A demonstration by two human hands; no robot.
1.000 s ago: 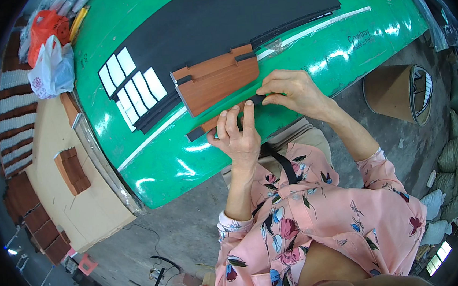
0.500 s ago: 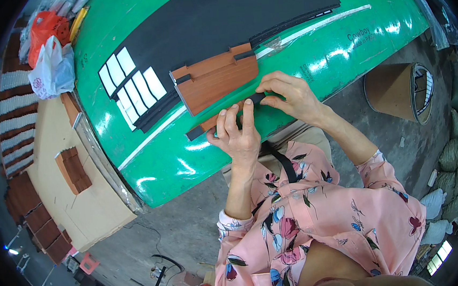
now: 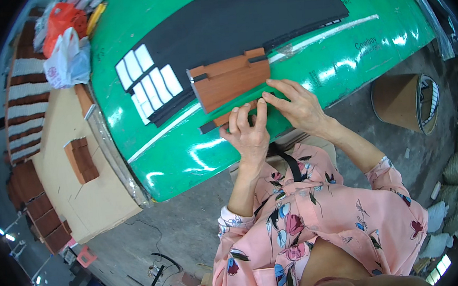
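Pressing down with both hands on a small brown strip (image 3: 226, 117) with a black end, lying flat on the green table (image 3: 187, 157) near its front edge. Left hand (image 3: 248, 132): fingers together and extended, tips on the strip; not wrapped around it. Right hand (image 3: 297, 105): fingers spread, tips on the table and on the strip's right end, which the hands mostly cover. Hands touch at the fingertips, index fingers side by side.

Just above the strip, close to it: stack of brown wood-grain panels (image 3: 232, 78) with black edging. Behind that, a large black sheet (image 3: 251, 17) covers much of the tabletop. Left of the panels: white rectangular pieces (image 3: 146, 79) in rows on black backing.

Further left, a tan cardboard sheet (image 3: 82, 197) with a small brown stack (image 3: 81, 160) on it. Top left: plastic bags, red (image 3: 63, 21) and white (image 3: 66, 61). Right, on the concrete floor: a round cardboard drum (image 3: 403, 102).
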